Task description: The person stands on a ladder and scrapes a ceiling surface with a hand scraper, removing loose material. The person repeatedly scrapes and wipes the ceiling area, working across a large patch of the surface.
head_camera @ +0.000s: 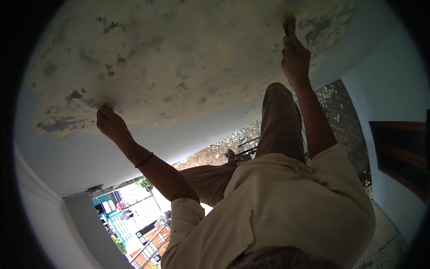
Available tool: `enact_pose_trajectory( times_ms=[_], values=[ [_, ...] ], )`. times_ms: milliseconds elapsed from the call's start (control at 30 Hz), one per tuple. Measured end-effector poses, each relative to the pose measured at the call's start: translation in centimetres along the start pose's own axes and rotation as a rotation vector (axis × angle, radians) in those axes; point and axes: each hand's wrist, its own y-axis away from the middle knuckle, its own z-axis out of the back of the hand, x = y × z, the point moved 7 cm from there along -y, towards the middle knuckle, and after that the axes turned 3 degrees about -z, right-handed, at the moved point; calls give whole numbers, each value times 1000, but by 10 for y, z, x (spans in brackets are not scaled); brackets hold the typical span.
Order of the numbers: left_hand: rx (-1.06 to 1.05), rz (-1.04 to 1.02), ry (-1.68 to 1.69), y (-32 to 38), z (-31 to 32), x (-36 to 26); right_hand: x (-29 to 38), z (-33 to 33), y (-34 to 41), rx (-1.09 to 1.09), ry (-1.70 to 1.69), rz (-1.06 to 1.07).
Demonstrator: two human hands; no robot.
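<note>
In front of me is a painted wall, with a wide yellowish stripped area marked by grey and dark patches. My right hand grips a short dark-handled hand tool, held up against the upper right of this area. The tool's far end is blurred, so its exact kind is unclear. My left hand, with a dark band on the wrist, has curled fingers at the wall, at the lower left of the stripped area. A dark blur lies at those fingers; I cannot tell whether they hold anything.
Far below, pale flakes litter the ground. Dark bars show beside my foot. A side wall with a dark wood-framed opening stands at right. At lower left, a bright opening shows a railing and outdoor items.
</note>
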Motion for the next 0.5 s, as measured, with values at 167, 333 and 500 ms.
enact_pose_trajectory(
  times_ms=[167,333,500],
  values=[
    [-25,-19,-2,-6,2,15,0,-9,7,13,19,10],
    [7,-37,-37,-5,1,4,0,5,-9,-15,-48,7],
    [-24,-4,-22,-2,2,0,-8,-10,9,34,137,110]
  ],
)
